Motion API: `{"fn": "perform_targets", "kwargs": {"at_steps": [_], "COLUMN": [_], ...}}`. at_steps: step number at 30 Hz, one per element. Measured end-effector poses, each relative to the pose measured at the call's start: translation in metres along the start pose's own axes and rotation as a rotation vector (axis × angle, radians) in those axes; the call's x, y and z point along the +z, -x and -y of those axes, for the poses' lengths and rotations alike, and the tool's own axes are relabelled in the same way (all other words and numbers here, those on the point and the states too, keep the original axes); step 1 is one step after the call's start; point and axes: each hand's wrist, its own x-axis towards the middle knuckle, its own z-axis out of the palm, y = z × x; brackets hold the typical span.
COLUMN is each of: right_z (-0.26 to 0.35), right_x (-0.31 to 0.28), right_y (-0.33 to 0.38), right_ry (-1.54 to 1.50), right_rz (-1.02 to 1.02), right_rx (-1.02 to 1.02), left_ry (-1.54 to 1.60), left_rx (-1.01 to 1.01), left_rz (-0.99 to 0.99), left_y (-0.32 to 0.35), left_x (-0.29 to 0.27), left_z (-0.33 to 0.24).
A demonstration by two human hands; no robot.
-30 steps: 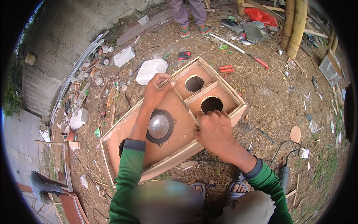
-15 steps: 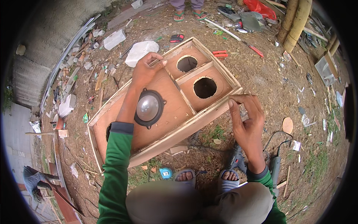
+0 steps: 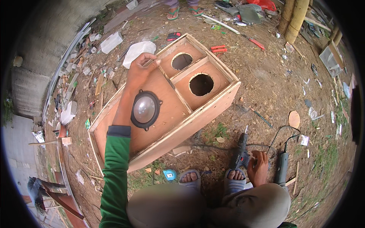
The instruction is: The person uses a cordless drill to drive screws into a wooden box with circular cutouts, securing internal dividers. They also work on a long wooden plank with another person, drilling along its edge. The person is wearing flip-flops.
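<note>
A wooden speaker box lies at an angle before me, its divided face upward, with round cut-outs in the two smaller compartments. On the large panel sits a round speaker with a black frame and shiny grey dome. My left hand reaches across the box, fingers and thumb closed over its far edge near the divider. Low beside my right knee, my right hand has loosely curled, parted fingers and seems to hold nothing. It is next to the handle of a dark power drill, whose bit points away from me.
A grey-green corded tool lies right of the drill, its cable looping near a wooden disc. A blue tape measure lies by my left foot. Beyond the box are red-handled pliers, a white block and another person's feet.
My right hand has left the box's near corner and dropped down toward the drill. The left hand stays on the far edge. The view has shifted slightly.
</note>
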Motion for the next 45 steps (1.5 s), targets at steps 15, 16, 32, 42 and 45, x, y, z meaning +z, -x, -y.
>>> {"fn": "perform_targets", "kwargs": {"at_steps": [15, 16, 32, 42, 45], "right_z": [-0.02, -0.02, -0.044, -0.053, -0.051], "right_x": [0.02, 0.022, 0.057, 0.067, 0.068], "right_y": [0.05, 0.049, 0.042, 0.037, 0.033], "right_ry": [0.028, 0.047, 0.064, 0.077, 0.062], "right_rz": [0.197, 0.21, 0.268, 0.306, 0.32], "right_rx": [0.067, 0.08, 0.067, 0.09, 0.149], "left_ry": [0.009, 0.027, 0.176, 0.395, 0.298], "left_rx": [0.02, 0.022, -0.144, 0.27, -0.16], "left_rz": [0.012, 0.024, -0.145, 0.342, 0.969], "left_y": [0.002, 0.002, 0.003, 0.223, 0.283], "left_x": [0.001, 0.001, -0.012, 0.011, 0.079], "left_z": [-0.009, -0.008, -0.036, -0.159, -0.102]}}
